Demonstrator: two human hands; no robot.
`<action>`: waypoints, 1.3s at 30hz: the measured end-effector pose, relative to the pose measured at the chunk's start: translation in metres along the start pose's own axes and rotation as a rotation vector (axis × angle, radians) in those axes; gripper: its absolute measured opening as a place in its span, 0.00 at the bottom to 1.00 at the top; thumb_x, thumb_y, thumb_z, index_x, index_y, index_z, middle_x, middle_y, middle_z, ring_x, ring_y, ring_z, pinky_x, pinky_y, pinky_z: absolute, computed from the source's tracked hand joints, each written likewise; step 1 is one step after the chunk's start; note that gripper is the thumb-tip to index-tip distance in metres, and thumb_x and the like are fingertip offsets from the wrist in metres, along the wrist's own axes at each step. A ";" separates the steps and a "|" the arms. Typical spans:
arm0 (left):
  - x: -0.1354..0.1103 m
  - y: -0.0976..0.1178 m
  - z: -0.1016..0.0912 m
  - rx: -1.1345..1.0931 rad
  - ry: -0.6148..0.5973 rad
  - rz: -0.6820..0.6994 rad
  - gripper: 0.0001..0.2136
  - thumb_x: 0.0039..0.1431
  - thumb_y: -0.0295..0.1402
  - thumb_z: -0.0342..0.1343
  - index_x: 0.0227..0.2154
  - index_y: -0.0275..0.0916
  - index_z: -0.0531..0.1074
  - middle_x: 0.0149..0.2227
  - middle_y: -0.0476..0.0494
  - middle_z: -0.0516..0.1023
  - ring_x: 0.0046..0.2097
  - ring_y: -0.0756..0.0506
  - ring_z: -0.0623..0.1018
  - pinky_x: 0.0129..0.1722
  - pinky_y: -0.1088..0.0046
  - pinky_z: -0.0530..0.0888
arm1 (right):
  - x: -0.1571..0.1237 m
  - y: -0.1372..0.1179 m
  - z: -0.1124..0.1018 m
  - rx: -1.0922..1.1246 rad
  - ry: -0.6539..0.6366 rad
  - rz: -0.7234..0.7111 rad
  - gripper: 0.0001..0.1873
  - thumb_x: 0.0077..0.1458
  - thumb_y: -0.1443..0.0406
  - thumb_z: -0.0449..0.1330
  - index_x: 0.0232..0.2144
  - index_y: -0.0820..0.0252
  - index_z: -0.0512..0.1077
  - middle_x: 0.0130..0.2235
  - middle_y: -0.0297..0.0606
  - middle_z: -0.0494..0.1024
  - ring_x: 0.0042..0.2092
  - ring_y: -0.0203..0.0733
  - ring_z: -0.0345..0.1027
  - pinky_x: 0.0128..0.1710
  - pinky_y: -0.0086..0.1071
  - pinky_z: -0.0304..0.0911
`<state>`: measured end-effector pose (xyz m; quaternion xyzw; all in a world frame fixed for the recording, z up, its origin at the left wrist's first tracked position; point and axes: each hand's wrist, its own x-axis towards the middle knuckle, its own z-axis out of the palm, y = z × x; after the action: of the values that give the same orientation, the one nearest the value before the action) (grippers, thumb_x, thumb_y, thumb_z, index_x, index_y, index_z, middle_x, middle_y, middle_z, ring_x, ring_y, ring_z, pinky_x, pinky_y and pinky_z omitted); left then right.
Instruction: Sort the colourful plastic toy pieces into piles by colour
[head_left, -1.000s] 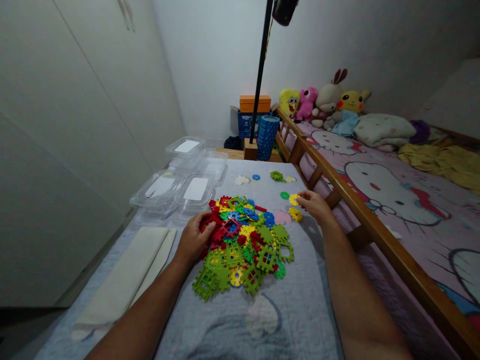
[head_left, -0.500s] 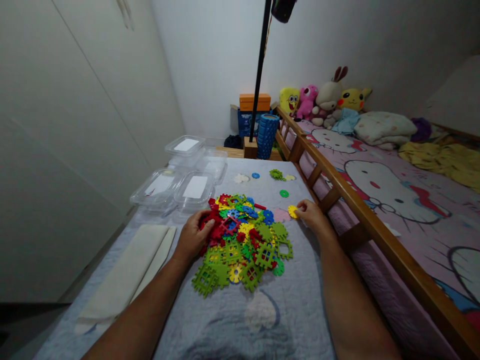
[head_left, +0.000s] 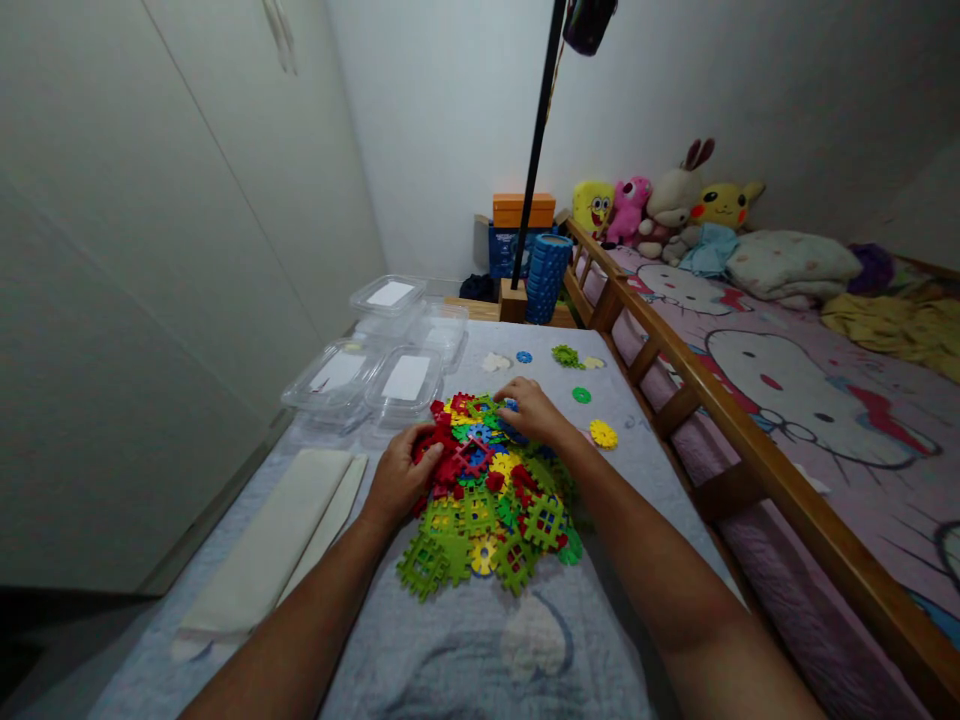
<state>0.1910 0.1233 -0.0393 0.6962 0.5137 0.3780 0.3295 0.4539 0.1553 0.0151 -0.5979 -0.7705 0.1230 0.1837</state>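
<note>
A heap of interlocking plastic pieces (head_left: 457, 555) in red, green, yellow and blue lies on the cloth-covered table. At its left side my left hand (head_left: 401, 470) is curled round a clump of red plastic pieces (head_left: 448, 462), thumb on top and the other fingers partly hidden. My right hand (head_left: 531, 408) is over the back of the heap, its bent fingers apart above blue plastic pieces (head_left: 512, 428). Right of the heap, a yellow gear-shaped disc (head_left: 603, 434) lies apart. Behind it are a green disc (head_left: 581, 395), a blue disc (head_left: 524, 357) and a green cluster (head_left: 566, 355).
Several clear lidded containers (head_left: 405, 388) with white labels stand at the back left. A folded cream cloth (head_left: 277, 540) lies on the left. The wooden bed rail (head_left: 679, 405) runs along the table's right side. A black pole (head_left: 534, 150) rises behind the table.
My right hand has let go of the yellow disc, which now lies on the cloth, and has moved left to the heap. My left hand stays at the red pieces. The view has shifted slightly.
</note>
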 end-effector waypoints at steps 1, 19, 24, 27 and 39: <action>0.000 0.000 0.000 -0.003 0.000 0.000 0.21 0.59 0.48 0.54 0.49 0.39 0.74 0.48 0.39 0.80 0.51 0.37 0.78 0.54 0.55 0.73 | 0.007 -0.007 0.004 -0.059 -0.035 -0.009 0.14 0.57 0.66 0.62 0.45 0.56 0.80 0.48 0.44 0.76 0.51 0.47 0.66 0.53 0.38 0.59; -0.001 0.001 0.000 -0.002 0.003 -0.021 0.21 0.58 0.48 0.55 0.49 0.40 0.74 0.49 0.39 0.80 0.52 0.36 0.77 0.56 0.54 0.71 | 0.025 0.114 -0.034 0.011 0.407 0.295 0.14 0.52 0.74 0.57 0.36 0.61 0.80 0.41 0.44 0.73 0.46 0.45 0.67 0.54 0.37 0.60; -0.002 0.001 0.000 -0.013 0.001 -0.034 0.22 0.59 0.48 0.55 0.50 0.39 0.74 0.51 0.39 0.79 0.53 0.36 0.77 0.56 0.54 0.71 | 0.022 0.166 -0.047 0.004 0.496 0.522 0.13 0.47 0.73 0.56 0.32 0.60 0.79 0.34 0.42 0.72 0.43 0.47 0.68 0.49 0.37 0.61; -0.002 0.002 0.000 -0.018 0.002 -0.040 0.22 0.59 0.48 0.55 0.50 0.39 0.74 0.51 0.38 0.79 0.54 0.36 0.77 0.56 0.54 0.71 | 0.023 0.181 -0.049 0.015 0.497 0.571 0.11 0.44 0.73 0.57 0.30 0.59 0.77 0.32 0.41 0.71 0.43 0.49 0.68 0.48 0.38 0.61; -0.003 0.003 -0.002 -0.013 -0.005 -0.013 0.19 0.60 0.46 0.55 0.49 0.41 0.74 0.48 0.40 0.80 0.51 0.37 0.78 0.54 0.56 0.73 | 0.022 0.186 -0.035 0.040 0.497 0.579 0.09 0.47 0.71 0.57 0.33 0.57 0.71 0.40 0.45 0.74 0.41 0.46 0.68 0.43 0.38 0.60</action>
<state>0.1900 0.1198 -0.0364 0.6918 0.5148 0.3773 0.3377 0.6269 0.2224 -0.0266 -0.7988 -0.4988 0.0362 0.3343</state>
